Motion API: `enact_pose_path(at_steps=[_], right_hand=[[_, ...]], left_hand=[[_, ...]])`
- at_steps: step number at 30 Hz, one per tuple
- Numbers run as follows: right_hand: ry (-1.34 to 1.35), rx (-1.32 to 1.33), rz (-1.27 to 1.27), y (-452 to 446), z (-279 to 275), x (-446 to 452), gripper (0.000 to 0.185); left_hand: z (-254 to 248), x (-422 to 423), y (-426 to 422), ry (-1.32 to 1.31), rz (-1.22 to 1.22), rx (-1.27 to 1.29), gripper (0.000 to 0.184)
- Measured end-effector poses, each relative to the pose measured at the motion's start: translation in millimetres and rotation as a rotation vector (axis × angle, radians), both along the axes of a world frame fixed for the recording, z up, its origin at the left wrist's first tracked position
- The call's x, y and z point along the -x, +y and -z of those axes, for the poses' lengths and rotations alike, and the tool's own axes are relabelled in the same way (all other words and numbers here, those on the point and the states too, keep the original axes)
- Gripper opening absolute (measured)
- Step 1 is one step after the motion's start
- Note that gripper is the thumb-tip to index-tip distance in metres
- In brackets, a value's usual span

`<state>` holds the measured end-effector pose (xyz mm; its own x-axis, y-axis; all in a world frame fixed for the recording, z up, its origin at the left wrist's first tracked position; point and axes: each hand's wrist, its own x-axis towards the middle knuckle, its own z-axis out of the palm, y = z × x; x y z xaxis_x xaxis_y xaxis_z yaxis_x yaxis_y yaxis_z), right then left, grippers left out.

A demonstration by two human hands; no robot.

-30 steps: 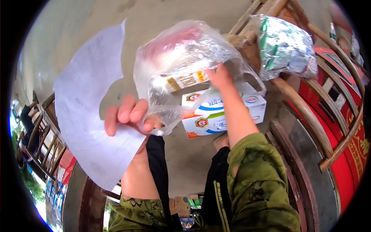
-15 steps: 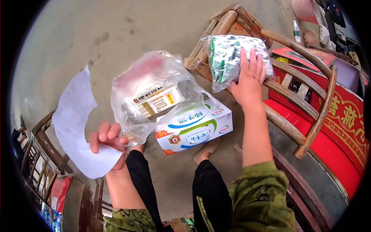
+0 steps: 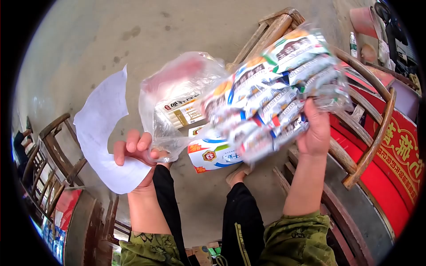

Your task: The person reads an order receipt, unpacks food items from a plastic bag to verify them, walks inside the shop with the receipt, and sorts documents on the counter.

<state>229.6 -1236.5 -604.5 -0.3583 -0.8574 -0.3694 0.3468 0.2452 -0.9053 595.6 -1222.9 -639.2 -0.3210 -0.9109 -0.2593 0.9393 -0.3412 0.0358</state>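
Hands, two. The left hand (image 3: 143, 142) has its fingers curled in, gripping one sheet of paper (image 3: 100, 133), with the gathered edge of one plastic bag (image 3: 157, 104) at its fingertips. The right hand (image 3: 314, 133) is closed on the lower right edge of one snack packet (image 3: 275, 99), thumb in front, other fingers hidden behind it.

Also listed: one pack of noodles (image 3: 191, 116) inside the bag; one milk box (image 3: 211, 156) just beside the bag, partly covered by the packet; one wooden chair (image 3: 375, 144) at right; one red box (image 3: 401, 159) beyond that chair; one bottle (image 3: 353, 45); one pink bucket (image 3: 364, 21).

Materials: paper white, thin, bent into a curve; bag clear, thin and crumpled, with a pink patch; milk box rectangular, white, with blue bands and a dark hexagonal badge; chair of worn brown wood, its rails rounded; red box with gold lettering; floor (image 3: 88, 42) grey, smooth, with dark spots.

Snack packet: raised and tilted in front of the chair and milk box — a clear, glossy outer film over many small white sachets in overlapping rows, with touches of blue, green, red and orange. Sachets too blurred for an exact count.
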Motion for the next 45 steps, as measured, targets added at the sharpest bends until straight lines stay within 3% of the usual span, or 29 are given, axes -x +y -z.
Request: enact_pose_path(at_steps=[2, 7, 11, 13, 15, 19, 20, 22, 23, 25, 27, 38, 43, 45], right_hand=[[-0.247, -0.112, -0.013, 10.3, 10.6, -11.9, 0.039], [-0.300, -0.352, -0.116, 44.7, 20.6, -34.8, 0.040], [-0.699, -0.669, -0.329, 66.2, 38.5, -55.7, 0.045], [-0.755, -0.815, -0.413, 63.2, 61.7, -70.8, 0.045], [-0.728, -0.840, -0.395, 44.7, 82.8, -82.8, 0.033], [-0.499, -0.755, -0.333, 10.1, 147.6, -86.1, 0.033], [-0.435, -0.750, -0.294, -0.7, 151.8, -94.1, 0.034], [-0.321, -0.731, -0.223, -10.3, 156.9, -106.8, 0.035], [-0.311, -0.688, -0.197, -11.9, 162.8, -108.9, 0.036], [-0.465, -0.618, -0.162, -1.3, 193.2, -90.0, 0.038], [-0.538, -0.565, -0.095, -4.5, 174.2, -83.5, 0.032], [-0.498, -0.571, -0.009, 0.0, 183.5, -101.8, 0.038], [-0.514, -0.553, 0.054, 15.0, 216.3, -138.6, 0.046], [-0.904, -0.660, -0.050, 25.8, 229.3, -146.8, 0.045]], left_hand=[[0.2, -1.0, -0.5, -0.006, 0.010, 0.004, 0.016], [4.9, -6.2, 3.7, -0.030, -0.012, -0.001, 0.017], [6.9, -13.3, 2.8, -0.057, 0.027, 0.029, 0.020], [9.5, -16.4, 0.9, -0.088, 0.023, 0.037, 0.021], [16.4, -24.5, 1.1, -0.005, 0.141, 0.145, 0.020], [19.5, -24.0, 9.2, -0.222, 0.115, 0.176, 0.028], [20.3, -27.3, 10.2, -0.254, 0.166, 0.106, 0.019], [0.1, -28.9, 18.5, -0.629, 0.297, -0.276, 0.062], [-5.9, -25.6, 14.8, -0.777, 0.425, -0.322, 0.075], [-8.1, -24.0, 6.5, -0.824, 0.678, -0.318, 0.055], [-0.7, -26.1, 6.2, -0.777, 0.785, -0.395, 0.045], [7.7, -37.8, 12.2, -0.848, 0.643, -0.495, 0.037], [3.4, -34.5, 13.1, -0.808, 0.620, -0.497, 0.038], [3.1, -34.4, 14.2, -0.814, 0.619, -0.493, 0.038]])
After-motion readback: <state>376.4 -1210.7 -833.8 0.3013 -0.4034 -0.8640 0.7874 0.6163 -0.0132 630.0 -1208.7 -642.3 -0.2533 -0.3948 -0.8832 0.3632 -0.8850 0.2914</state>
